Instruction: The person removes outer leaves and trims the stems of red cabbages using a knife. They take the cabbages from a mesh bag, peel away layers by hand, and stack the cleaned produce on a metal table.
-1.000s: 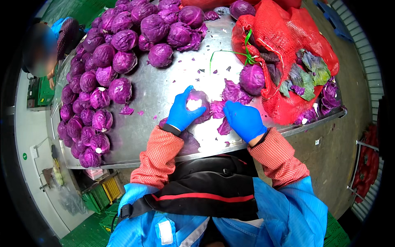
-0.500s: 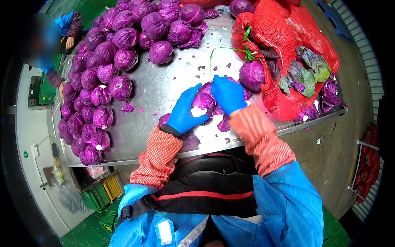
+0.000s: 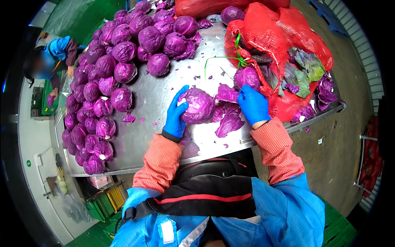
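Observation:
My left hand [image 3: 177,113] is closed round the left side of a purple cabbage [image 3: 198,106], thumb and fingers against its leaves. My right hand [image 3: 254,106], fingers curled in, is just right of loose purple cabbage leaves [image 3: 229,123] and beside another whole cabbage [image 3: 247,77] at the mouth of a red mesh sack [image 3: 267,33]. Whether its fingers grip anything is hidden. Both hands wear blue gloves. Loose leaves lie under and beside the held cabbage on the metal table [image 3: 162,96].
Purple cabbages [image 3: 105,66] are heaped along the table's left and far side. Green string [image 3: 239,53] hangs from the sack, which has outer leaves [image 3: 306,68] on it. A co-worker [image 3: 57,53] stands at the far left. Green crates [image 3: 98,206] stand below the table's near left.
My right hand has drawn off the cabbage to the right. The left hand still has the cabbage, now more fully visible. At the far left, the co-worker's lower hand has moved, with something purple in it.

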A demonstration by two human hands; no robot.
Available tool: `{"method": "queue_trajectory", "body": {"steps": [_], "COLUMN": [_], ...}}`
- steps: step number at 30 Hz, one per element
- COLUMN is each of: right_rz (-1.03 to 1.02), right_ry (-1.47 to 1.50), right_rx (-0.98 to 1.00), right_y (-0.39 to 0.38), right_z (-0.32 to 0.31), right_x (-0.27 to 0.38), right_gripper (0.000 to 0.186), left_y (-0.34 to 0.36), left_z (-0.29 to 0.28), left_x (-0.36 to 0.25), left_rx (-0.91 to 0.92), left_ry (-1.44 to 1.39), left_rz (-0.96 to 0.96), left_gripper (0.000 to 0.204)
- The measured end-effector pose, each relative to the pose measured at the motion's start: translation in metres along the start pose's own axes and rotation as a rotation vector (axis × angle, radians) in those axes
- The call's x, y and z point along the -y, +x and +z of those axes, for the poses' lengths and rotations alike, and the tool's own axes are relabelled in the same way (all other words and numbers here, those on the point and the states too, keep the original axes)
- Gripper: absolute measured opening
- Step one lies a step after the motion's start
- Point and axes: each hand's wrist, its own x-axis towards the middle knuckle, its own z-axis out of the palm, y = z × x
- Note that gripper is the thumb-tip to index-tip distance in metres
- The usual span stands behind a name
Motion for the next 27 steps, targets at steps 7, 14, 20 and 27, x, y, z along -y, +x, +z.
{"method": "queue_trajectory", "body": {"steps": [7, 14, 20, 27], "right_rz": [-0.05, -0.399, -0.547, -0.447], "right_ry": [0.193, 0.145, 0.16, 0.601], "right_rx": [-0.174, 0.029, 0.096, 0.237], "right_y": [-0.005, -0.003, 0.004, -0.013], "right_z": [-0.057, -0.059, -0.023, -0.044], "right_x": [-0.001, 0.077, 0.072, 0.067], "right_gripper": [0.012, 0.06, 0.04, 0.016], "left_y": [0.004, 0.004, 0.004, -0.002], "left_z": [0.006, 0.024, 0.01, 0.01], "left_x": [-0.016, -0.019, -0.014, -0.02], "left_rx": [-0.233, -0.178, -0.164, -0.242], "left_ry": [0.022, 0.0, -0.081, -0.389], "left_rz": [0.075, 0.058, -0.032, -0.204], "left_gripper": [0.053, 0.052, 0.055, 0.062]}}
